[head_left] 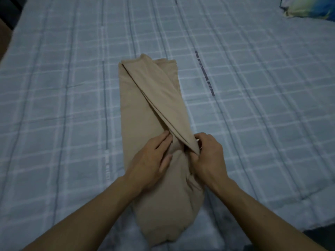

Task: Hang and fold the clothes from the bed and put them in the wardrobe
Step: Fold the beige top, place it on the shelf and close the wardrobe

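A beige garment [145, 98] lies lengthwise on the bed, folded into a long narrow strip, with one flap laid diagonally across it from the far left down to the near right. My left hand [152, 158] rests flat on the cloth with straight fingers, just left of the flap's lower end. My right hand [206, 156] grips the lower tip of that flap, fingers curled round the fabric edge. The near end of the garment bulges between my forearms.
The bed [253, 105] is covered by a light blue checked quilt that fills nearly the whole view. A colourful pillow or cloth [308, 7] lies at the far right corner. Dark floor shows at the far left and near right edges.
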{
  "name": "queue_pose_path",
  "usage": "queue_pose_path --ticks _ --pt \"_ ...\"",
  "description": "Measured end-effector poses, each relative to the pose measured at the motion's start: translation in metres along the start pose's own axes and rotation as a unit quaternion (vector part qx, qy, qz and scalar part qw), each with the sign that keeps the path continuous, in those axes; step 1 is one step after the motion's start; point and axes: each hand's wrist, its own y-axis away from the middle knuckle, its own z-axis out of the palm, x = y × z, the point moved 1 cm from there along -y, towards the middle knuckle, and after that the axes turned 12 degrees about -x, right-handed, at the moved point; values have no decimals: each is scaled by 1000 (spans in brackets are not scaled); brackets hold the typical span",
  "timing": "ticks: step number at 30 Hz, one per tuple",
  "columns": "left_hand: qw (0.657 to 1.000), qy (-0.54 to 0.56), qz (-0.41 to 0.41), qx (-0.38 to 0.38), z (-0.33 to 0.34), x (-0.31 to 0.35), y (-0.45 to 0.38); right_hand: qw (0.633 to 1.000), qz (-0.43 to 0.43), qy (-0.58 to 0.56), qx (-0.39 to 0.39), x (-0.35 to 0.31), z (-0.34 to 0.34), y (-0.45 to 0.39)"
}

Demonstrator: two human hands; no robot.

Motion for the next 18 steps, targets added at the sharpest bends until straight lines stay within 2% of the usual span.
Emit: queue_pose_path --ticks 4,6,8,10,12,13,15,17,18 --pt "992 -109 21 -59 8 11 -10 999 8 -8 50 -3 -19 18" --pt "983 -154 -5 -100 11 20 -16 998 8 16 55 -8 -26 28" --pt "973 -183 -33 -140 13 27 -22 997 9 61 36 -16 -25 39" --pt "963 -208 -37 -168 12 28 -25 992 24 123 -14 -22 -17 44" --pt "969 -177 -28 -168 8 25 -22 985 20 162 -57 -28 -9 47" --pt "980 -136 -25 -146 4 23 -17 984 12 164 -62 -29 -5 47" --pt "996 -57 -58 -33 -6 14 -3 991 -12 133 -30 -30 -1 44" --pt "988 -28 -116 94 -15 1 7 993 -34 112 -10 -28 5 36" --pt "984 -23 -125 127 -19 -5 8 990 -47 126 -30 -25 9 31"
